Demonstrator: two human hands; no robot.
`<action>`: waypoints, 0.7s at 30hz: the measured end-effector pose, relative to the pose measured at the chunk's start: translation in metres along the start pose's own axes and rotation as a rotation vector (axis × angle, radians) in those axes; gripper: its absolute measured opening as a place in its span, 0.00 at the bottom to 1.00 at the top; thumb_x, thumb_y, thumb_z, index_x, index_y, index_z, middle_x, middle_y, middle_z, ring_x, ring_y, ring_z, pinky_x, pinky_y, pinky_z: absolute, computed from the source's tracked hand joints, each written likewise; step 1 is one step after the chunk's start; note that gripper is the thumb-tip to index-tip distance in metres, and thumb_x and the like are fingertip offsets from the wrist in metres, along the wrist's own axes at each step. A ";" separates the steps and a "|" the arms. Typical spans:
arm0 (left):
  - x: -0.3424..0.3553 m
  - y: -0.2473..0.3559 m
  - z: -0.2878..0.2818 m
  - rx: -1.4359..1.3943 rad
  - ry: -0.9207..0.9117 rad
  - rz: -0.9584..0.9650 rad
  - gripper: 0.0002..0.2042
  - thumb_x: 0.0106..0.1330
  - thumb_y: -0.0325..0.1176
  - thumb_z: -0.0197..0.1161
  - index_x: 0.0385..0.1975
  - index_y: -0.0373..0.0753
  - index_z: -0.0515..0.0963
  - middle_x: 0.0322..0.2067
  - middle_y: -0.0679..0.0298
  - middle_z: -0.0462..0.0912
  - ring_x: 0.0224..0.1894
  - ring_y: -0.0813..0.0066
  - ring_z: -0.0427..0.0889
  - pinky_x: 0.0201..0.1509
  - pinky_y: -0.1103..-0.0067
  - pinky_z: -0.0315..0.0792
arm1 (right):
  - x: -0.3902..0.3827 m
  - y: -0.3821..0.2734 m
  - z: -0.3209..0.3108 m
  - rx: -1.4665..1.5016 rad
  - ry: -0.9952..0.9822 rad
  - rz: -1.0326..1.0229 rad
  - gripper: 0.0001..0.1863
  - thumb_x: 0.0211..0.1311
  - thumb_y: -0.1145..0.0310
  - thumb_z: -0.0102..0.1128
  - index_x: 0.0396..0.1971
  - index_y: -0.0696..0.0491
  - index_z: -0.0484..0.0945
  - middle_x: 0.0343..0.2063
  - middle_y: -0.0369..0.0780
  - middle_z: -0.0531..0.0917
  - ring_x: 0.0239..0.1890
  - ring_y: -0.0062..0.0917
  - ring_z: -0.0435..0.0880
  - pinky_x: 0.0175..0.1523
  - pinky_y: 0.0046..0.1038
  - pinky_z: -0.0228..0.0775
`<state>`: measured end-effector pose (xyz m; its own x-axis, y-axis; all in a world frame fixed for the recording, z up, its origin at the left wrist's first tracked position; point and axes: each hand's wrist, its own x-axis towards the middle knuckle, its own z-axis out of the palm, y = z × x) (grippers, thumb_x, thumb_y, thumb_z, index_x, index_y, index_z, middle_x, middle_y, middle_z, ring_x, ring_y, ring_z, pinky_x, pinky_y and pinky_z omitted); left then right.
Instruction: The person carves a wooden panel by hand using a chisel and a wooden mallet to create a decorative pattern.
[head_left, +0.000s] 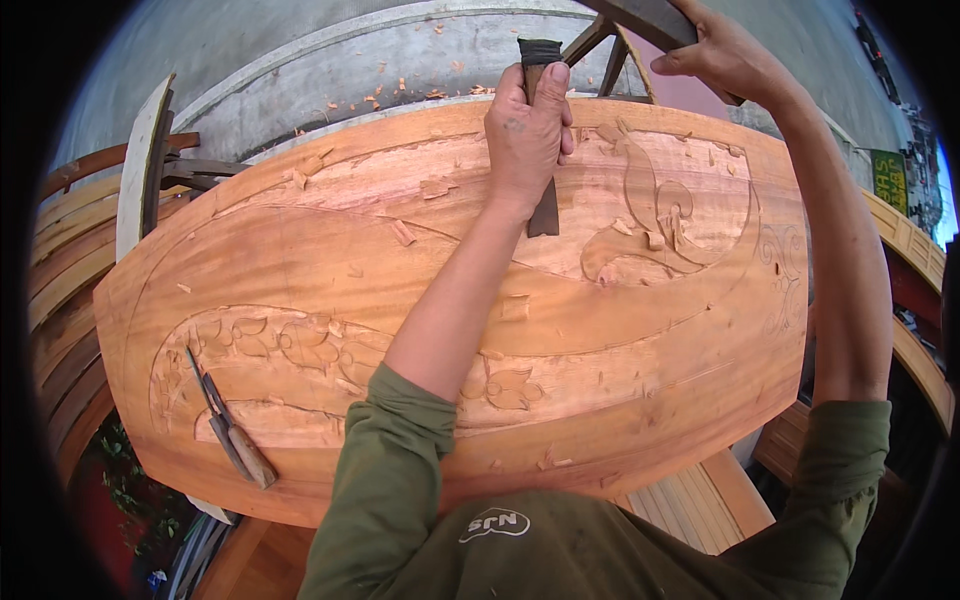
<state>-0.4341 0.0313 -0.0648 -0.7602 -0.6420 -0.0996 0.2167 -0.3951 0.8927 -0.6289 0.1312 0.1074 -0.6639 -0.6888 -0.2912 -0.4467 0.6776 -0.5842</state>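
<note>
My left hand (525,135) is wrapped round a chisel (543,215), held nearly upright with its dark flat blade pointing toward me over the carved wooden panel (400,265). Black wrapping covers the chisel's top end. Raised at the upper right, my right hand (728,55) grips a dark, thick block-like striker (645,18), partly cut off by the picture's edge. The panel carries shallow relief carving: a curling leaf scroll (655,215) right of the chisel and a flower pattern (310,345) at lower left. Whether the blade touches the wood, I cannot tell.
Two slim carving tools (232,430) lie on the panel's left side. Wood shavings (403,232) are scattered over the panel, others on the concrete floor (340,70). Curved wooden slats (75,270) stand at the left, with a pale board (140,170) beside them.
</note>
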 end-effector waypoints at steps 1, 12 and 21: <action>0.001 0.000 -0.001 -0.005 -0.001 -0.019 0.19 0.82 0.54 0.64 0.41 0.42 0.74 0.25 0.69 0.78 0.17 0.85 0.75 0.16 0.84 0.66 | 0.004 0.002 0.006 -0.004 -0.004 -0.004 0.48 0.54 0.69 0.77 0.78 0.54 0.67 0.43 0.45 0.87 0.40 0.28 0.86 0.48 0.34 0.80; -0.006 -0.010 -0.003 0.099 -0.059 -0.116 0.19 0.83 0.53 0.64 0.46 0.40 0.76 0.26 0.69 0.78 0.17 0.85 0.75 0.16 0.84 0.66 | 0.020 0.016 0.020 -0.161 0.035 0.093 0.49 0.54 0.68 0.78 0.78 0.51 0.67 0.36 0.42 0.85 0.29 0.25 0.85 0.31 0.30 0.77; 0.004 -0.001 -0.007 -0.035 0.034 0.028 0.19 0.82 0.53 0.65 0.42 0.42 0.73 0.25 0.69 0.78 0.17 0.84 0.75 0.16 0.83 0.67 | 0.020 0.026 0.039 0.468 0.489 -0.316 0.42 0.58 0.70 0.73 0.74 0.55 0.68 0.32 0.37 0.81 0.28 0.21 0.82 0.32 0.28 0.77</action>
<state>-0.4332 0.0242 -0.0694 -0.7323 -0.6750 -0.0902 0.2597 -0.3993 0.8793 -0.6303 0.1253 0.0566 -0.7860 -0.5650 0.2509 -0.4311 0.2102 -0.8775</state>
